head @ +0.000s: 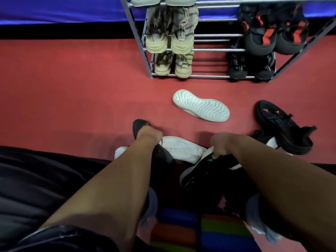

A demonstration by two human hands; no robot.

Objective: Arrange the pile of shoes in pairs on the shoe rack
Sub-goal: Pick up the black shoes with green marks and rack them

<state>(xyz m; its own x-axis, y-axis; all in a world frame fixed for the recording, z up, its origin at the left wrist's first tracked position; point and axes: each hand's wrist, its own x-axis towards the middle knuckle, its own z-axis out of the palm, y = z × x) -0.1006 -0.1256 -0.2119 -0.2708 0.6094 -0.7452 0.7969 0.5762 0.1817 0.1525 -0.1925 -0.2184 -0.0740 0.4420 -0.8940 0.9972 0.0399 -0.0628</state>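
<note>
On the red floor in front of the grey metal tube shoe rack (218,50), a few loose shoes remain. Left hand (150,135): fingers clenched round a black low sneaker (139,127), its toe pointing away toward the rack, with a touch of orange near the tip. Right hand (222,143): fingers grasping the collar of a black sneaker with white sole (203,175), close in. Between the hands lies a white flat shoe (181,147), long axis across the view. Beyond it, an upturned white ribbed-sole shoe (201,105) slants from far-left to near-right. The probable mate of the left hand's shoe is a black knit sneaker with orange marks (283,128). It sits off right past the right hand, long axis far-left to near-right. The right hand is nearer to it but occupied. The rack is straight ahead, with bars showing between the beige camouflage pair (169,39) at left and the black pair with red-orange patches (272,37) at right. Placing looks like a forward reach over the upturned shoe. Writing: dark lettering on the beige pair, possibly "CAMO", uncertain. Pale lettering on the bottom-tier black pair (251,67) is unreadable.
</note>
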